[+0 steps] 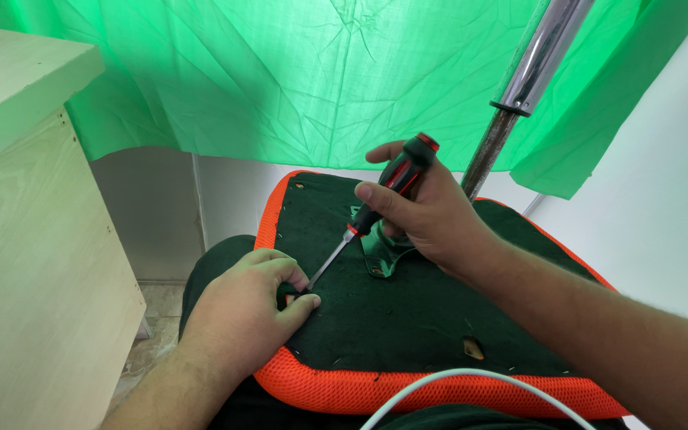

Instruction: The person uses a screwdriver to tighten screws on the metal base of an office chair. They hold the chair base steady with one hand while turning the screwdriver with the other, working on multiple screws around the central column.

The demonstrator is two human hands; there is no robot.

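Note:
My right hand [428,215] grips a screwdriver [384,195] with a black and red handle, its metal shaft slanting down to the left. The tip meets a spot on the dark green underside of a chair seat [408,318] with an orange mesh rim. My left hand [244,306] rests on the seat's near left edge, thumb and forefinger pinched around the spot where the tip lands; what they hold is too small to tell. A metal bracket [384,259] sits at the seat's middle, partly hidden by my right hand. A chrome column [523,84] rises from it.
A pale wooden cabinet [33,239] stands close on the left. A green cloth [304,80] hangs behind, with a white wall [662,207] to the right. A white cable [471,378] curves over the seat's near edge. A small hole [472,348] shows in the seat fabric.

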